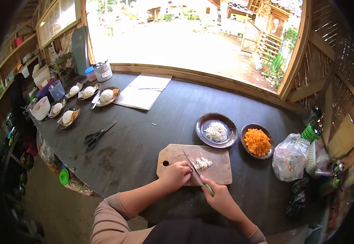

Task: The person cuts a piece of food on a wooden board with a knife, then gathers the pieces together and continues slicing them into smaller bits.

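Note:
My right hand is wrapped round the green handle of a kitchen knife. The blade lies slantwise over a wooden cutting board. My left hand rests on the board close to the blade, its fingers curled together; what they hold is hidden, with a small dark bit at the fingertips. Right of the blade is a small heap of chopped white pieces. Just beyond the board stands a dark plate with white shreds. Beside it is a dark bowl of orange chopped food.
Black scissors lie on the dark table to the left. Several plates of rice and a paper pad are farther back. A plastic bag and a green basket stand at the right. A window frame borders the far edge.

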`<act>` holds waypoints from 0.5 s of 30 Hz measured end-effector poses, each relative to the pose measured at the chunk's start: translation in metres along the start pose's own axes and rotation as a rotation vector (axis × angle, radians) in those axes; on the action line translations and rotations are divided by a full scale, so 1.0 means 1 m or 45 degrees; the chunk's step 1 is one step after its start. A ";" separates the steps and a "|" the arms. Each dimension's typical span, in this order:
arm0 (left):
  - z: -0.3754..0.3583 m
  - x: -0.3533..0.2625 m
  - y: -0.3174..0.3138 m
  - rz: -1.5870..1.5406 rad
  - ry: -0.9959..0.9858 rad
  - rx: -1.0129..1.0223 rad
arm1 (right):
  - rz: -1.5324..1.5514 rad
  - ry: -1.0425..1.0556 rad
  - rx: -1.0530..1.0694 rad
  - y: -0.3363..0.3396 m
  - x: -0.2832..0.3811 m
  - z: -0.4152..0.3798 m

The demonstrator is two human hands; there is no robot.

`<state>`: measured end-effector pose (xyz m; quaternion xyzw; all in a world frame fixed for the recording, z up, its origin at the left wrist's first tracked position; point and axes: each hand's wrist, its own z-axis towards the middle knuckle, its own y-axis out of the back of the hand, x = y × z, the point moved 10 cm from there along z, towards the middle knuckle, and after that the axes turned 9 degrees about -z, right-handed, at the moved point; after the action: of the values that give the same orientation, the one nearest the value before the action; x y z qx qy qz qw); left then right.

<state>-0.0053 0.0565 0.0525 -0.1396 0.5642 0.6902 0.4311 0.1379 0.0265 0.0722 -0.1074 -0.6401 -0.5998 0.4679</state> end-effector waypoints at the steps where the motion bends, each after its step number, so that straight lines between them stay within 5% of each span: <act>1: 0.000 0.001 0.000 -0.006 0.006 -0.002 | 0.001 -0.001 0.000 0.000 0.000 -0.001; 15: 0.001 -0.003 0.000 -0.009 -0.028 0.008 | -0.012 -0.056 0.058 -0.013 -0.011 0.005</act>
<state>-0.0036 0.0565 0.0549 -0.1326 0.5611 0.6885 0.4400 0.1323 0.0323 0.0569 -0.1070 -0.6642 -0.5849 0.4531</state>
